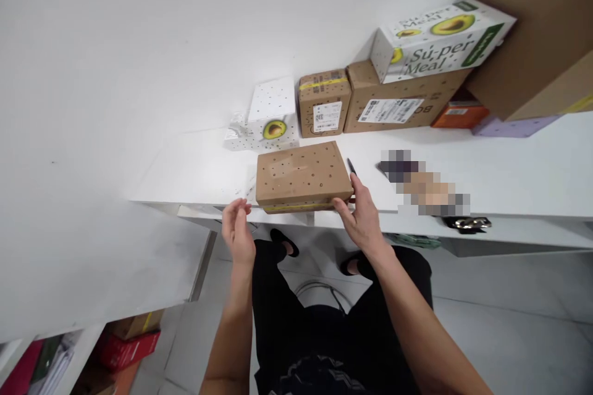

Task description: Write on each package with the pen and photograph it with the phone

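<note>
A brown cardboard box point(303, 174) with small printed dots and a yellow strip along its near side sits at the front edge of the white tabletop. My right hand point(361, 213) grips its right end, with the thumb on the near side and the fingers around the corner. Just off the left end, my left hand point(238, 228) is raised with loosely bent fingers, apart from the box; I make out nothing in it. A dark, thin pen-like object point(351, 165) lies by my right fingertips. Behind the box stands a white avocado-print box point(273, 105).
Along the wall are a small brown box point(324, 105), a larger labelled box point(393, 108), a white "Su-per Meal" box point(430, 43) on top and a big carton point(532, 31). A pixelated patch covers something at right, near a dark shiny item point(470, 224) at the edge.
</note>
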A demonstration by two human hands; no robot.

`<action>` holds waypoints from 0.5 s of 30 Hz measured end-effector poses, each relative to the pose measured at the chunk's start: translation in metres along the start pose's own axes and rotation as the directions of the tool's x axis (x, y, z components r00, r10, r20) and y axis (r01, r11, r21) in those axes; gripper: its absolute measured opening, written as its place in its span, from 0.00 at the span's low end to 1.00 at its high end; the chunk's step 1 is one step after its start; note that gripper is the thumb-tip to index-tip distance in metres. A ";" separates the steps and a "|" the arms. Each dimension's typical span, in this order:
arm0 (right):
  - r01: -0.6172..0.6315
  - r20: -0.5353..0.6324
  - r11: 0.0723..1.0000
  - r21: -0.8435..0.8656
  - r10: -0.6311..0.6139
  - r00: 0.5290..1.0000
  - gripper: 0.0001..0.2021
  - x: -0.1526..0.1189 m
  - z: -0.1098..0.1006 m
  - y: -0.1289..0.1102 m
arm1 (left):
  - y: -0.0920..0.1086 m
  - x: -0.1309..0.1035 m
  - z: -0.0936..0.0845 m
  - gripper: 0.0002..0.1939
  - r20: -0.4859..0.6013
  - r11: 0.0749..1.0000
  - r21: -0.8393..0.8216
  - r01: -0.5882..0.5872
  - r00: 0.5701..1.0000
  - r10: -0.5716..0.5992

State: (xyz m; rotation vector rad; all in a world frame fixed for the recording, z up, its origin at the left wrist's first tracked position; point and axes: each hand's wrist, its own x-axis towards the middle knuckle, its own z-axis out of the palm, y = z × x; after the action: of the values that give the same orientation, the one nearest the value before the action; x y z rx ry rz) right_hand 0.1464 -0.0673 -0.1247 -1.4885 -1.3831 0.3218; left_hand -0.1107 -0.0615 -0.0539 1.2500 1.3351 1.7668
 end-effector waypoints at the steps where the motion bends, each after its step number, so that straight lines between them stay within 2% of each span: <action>1: -0.009 0.007 1.000 0.002 0.009 1.000 0.36 -0.004 0.000 0.000 | -0.017 0.006 0.003 0.18 0.012 0.996 0.004 0.090 0.996 -0.090; 4: -0.034 0.018 0.999 -0.014 0.034 0.999 0.35 -0.014 0.000 -0.002 | -0.056 0.007 0.006 0.29 0.091 0.977 0.036 0.208 0.973 -0.211; 7: -0.048 0.042 0.998 -0.032 0.049 0.998 0.29 -0.022 0.002 -0.003 | -0.077 -0.003 0.009 0.35 0.228 0.964 0.024 0.264 0.938 -0.263; 9: -0.061 0.053 0.997 -0.042 0.063 0.997 0.26 -0.025 0.004 -0.001 | -0.083 -0.007 0.013 0.36 0.280 0.963 0.022 0.270 0.923 -0.265; 11: -0.062 0.052 0.997 -0.044 0.064 0.997 0.26 -0.026 0.005 -0.001 | -0.085 -0.010 0.015 0.35 0.274 0.964 0.039 0.263 0.925 -0.263; 15: -0.055 0.030 0.998 -0.017 0.056 0.998 0.28 -0.021 0.000 -0.008 | -0.076 -0.009 0.013 0.34 0.257 0.960 0.125 0.251 0.926 -0.276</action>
State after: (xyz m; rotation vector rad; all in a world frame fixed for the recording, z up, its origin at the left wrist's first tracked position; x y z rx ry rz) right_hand 0.1350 -0.0868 -0.1274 -1.5429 -1.3731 0.3708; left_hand -0.1011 -0.0394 -0.1280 1.2435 1.3606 1.3103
